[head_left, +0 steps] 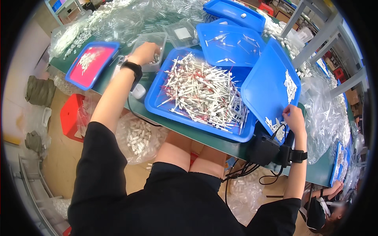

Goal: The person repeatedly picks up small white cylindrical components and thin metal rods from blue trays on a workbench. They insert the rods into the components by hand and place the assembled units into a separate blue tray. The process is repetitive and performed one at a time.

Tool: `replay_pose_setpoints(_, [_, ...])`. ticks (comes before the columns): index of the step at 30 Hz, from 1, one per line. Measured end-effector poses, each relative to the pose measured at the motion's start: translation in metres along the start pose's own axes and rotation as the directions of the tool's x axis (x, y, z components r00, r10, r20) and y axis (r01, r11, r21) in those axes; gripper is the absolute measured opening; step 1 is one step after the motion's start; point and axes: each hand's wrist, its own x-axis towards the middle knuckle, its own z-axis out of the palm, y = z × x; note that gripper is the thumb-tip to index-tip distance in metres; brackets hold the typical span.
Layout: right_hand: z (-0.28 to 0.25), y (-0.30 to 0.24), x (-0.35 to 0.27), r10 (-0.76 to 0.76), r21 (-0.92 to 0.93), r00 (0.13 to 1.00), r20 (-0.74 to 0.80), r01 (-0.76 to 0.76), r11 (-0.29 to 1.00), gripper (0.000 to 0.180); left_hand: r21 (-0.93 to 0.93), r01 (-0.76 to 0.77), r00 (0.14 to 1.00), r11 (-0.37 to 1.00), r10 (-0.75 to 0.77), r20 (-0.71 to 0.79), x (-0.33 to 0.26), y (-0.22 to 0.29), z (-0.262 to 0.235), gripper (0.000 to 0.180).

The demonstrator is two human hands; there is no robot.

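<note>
White slim sticks (204,90) were mostly left heaped in a deep blue tray (157,108), some apparently set aside beside the right hand (294,118), fingertips together; the left hand (146,52), grip indiscernible, was held inside a clear plastic box (159,38).

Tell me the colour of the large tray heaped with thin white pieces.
The large tray is blue, as the head view shows.

Blue trays (262,86) of small white parts (204,92) suggest a workshop.

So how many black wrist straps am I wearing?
2: the left strap sits at the wrist of your left hand, the right strap below your right hand. Both are in view.
</note>
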Motion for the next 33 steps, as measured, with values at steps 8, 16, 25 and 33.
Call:
replay_pose_setpoints(8, [-0.012, -0.019, -0.012, -0.004, 0.086, 1.0, -0.018, 0.006, 0.996, 0.018, 0.077, -0.066, 0.997, 0.995, 0.063, 0.042, -0.01, 0.002, -0.016, 0.028])
replay_pose_setpoints(16, [-0.022, -0.02, -0.013, -0.006, 0.333, 0.965, -0.261, 0.096, 0.938, 0.027, 0.27, -0.123, 0.991, 0.955, 0.105, 0.08, -0.001, -0.011, -0.012, 0.02])
replay_pose_setpoints(25, [-0.043, -0.028, -0.029, 0.06, 0.487, 0.949, -0.308, 0.104, 0.867, 0.03, 0.315, -0.212, 0.974, 0.925, 0.173, 0.146, -0.003, -0.008, -0.012, 0.015])
replay_pose_setpoints(33, [-0.038, -0.01, -0.031, 0.044, 0.525, 0.927, -0.372, 0.172, 0.834, 0.026, -0.03, -0.206, 0.939, 0.978, 0.189, -0.286, -0.001, -0.004, -0.029, 0.013])
